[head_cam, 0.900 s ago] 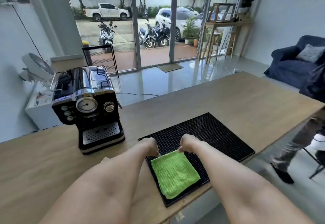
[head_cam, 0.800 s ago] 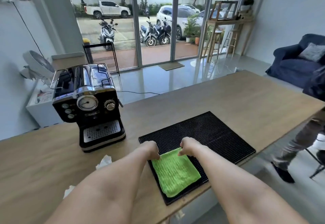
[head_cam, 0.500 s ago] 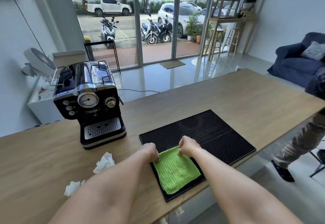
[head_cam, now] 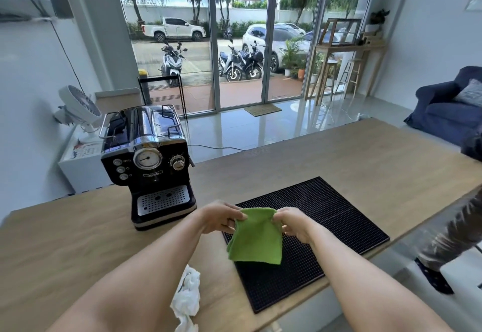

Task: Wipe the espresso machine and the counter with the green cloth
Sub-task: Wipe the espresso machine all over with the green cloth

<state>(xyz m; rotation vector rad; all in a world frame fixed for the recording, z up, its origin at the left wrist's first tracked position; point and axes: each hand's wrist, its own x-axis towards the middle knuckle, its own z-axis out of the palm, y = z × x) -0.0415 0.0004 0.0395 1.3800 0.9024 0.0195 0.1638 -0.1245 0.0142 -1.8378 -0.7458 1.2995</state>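
Since left hand [head_cam: 221, 218] and right hand [head_cam: 294, 223] fingers pinch its top corners, square green cloth [head_cam: 257, 240] hangs spread, wipe-ready; black espresso machine [head_cam: 151, 164] at 10 o'clock.

The espresso machine [head_cam: 148, 167] bears a small front badge reading "Duchess".

Black mat [head_cam: 326, 217] partly behind green cloth [head_cam: 257, 237]

Both hands, left [head_cam: 221, 218] and right [head_cam: 293, 223], pinch the green cloth [head_cam: 257, 237] above the black mat [head_cam: 339, 217].
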